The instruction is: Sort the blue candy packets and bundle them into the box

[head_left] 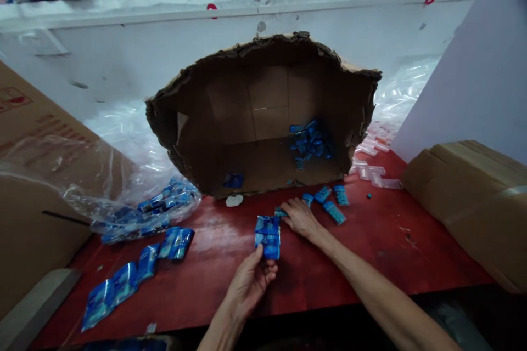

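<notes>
My left hand [255, 279] pinches the lower edge of a shiny blue printed packet [267, 236] between thumb and fingers, just above the red table. Beyond it, my right hand [302, 218] has its fingers closed at a small clear case with teal pieces [280, 212], close to the packet's top edge. Most of that case is hidden under the fingers. Several similar blue-and-teal cases [334, 212] lie on the table to the right of the hand. Joined blue packets [124, 281] form a strip on the left.
A torn-open cardboard box [230, 120] lies behind the hands, with blue cases [310, 142] inside. Plastic bagging [140, 219] with blue packets sits at left. Clear empty cases [374, 173] lie at right. Cardboard boxes [473, 203] flank the red table [321, 279].
</notes>
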Tool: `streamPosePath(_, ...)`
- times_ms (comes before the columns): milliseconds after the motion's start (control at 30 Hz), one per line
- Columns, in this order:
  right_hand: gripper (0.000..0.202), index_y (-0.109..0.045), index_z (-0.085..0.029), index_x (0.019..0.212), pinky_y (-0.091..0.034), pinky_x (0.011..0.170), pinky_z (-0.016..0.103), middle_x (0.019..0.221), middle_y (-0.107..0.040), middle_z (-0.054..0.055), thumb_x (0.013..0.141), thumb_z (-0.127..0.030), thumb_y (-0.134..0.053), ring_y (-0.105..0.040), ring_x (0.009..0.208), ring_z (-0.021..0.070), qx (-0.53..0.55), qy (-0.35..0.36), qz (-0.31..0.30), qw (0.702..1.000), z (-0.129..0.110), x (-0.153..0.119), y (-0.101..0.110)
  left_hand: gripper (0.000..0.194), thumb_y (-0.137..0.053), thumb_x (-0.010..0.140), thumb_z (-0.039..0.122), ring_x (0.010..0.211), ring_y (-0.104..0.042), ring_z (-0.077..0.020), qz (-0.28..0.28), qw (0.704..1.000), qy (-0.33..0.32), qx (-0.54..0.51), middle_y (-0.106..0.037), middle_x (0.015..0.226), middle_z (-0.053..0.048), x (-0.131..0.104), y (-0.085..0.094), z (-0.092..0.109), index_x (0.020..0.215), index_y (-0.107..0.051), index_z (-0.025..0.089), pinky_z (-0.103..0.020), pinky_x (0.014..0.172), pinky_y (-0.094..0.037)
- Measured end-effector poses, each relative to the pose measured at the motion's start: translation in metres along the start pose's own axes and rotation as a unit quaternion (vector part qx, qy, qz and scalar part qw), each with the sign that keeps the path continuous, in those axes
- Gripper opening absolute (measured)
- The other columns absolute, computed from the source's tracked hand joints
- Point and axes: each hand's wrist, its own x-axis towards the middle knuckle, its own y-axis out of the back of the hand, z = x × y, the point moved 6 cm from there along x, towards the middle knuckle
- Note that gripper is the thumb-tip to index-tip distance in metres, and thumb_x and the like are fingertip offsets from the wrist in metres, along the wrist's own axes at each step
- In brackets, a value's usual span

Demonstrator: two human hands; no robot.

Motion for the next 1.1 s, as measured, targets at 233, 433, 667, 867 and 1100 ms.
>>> streamPosePath(233,0.017,-0.051,-0.02,0.095,-0.039,0.079,0.025,0.092,-0.056,0.002,0.079,-0.024,-0.049,-0.051,0.088,0.0139,0.179,0.031,0.078,0.98,-0.006,-0.055,0.035,0.014,-0.053,0.076,0.023,0.046,-0.058,-0.0122,0.005,1.0,0.02,-0.011,-0.062,0.056,-0.006,0.001,-0.004,-0.002,0.075,-0.055,0.01,-0.02,0.043,-0.047)
streamPosePath(433,0.015,-0.053,-0.021,0.09,-0.04,0.076,0.028,0.087,-0.056,0.002,0.075,-0.022,-0.053,-0.051,0.084,0.0161,0.227,0.016,0.106,0.968,-0.001,-0.084,0.038,0.01,-0.055,0.074,0.019,0.047,-0.059,-0.0118,0.022,1.0,-0.011,-0.002,-0.064,0.06,-0.004,0.002,-0.002,-0.004,0.077,-0.056,0.01,-0.02,0.042,-0.048)
streamPosePath(667,0.016,-0.055,-0.023,0.093,-0.037,0.073,0.033,0.087,-0.056,0.005,0.077,-0.025,-0.053,-0.048,0.083,0.0205,-0.002,-0.021,0.098,0.995,0.009,-0.087,0.016,0.019,-0.049,0.078,0.028,0.044,-0.058,-0.0122,0.019,1.0,0.024,-0.008,-0.058,0.047,-0.003,0.001,-0.003,-0.01,0.067,-0.053,0.012,-0.018,0.039,-0.045)
streamPosePath(867,0.022,-0.054,-0.024,0.098,-0.037,0.073,0.033,0.088,-0.055,0.005,0.076,-0.025,-0.054,-0.048,0.084,0.0205,-0.044,-0.035,0.081,0.995,0.018,-0.085,0.003,0.023,-0.048,0.078,0.031,0.043,-0.057,-0.0125,0.01,1.0,0.027,-0.003,-0.059,0.048,-0.004,-0.002,-0.005,-0.01,0.066,-0.052,0.012,-0.018,0.038,-0.043)
streamPosePath(1100,0.021,-0.055,-0.022,0.098,-0.04,0.077,0.029,0.092,-0.055,0.003,0.076,-0.022,-0.053,-0.05,0.087,0.017,0.201,0.008,0.101,0.974,-0.01,-0.094,0.038,0.024,-0.052,0.075,0.033,0.045,-0.057,-0.0119,0.009,1.0,0.005,0.022,-0.058,0.048,-0.004,0.001,-0.001,-0.011,0.067,-0.054,0.011,-0.018,0.04,-0.042)
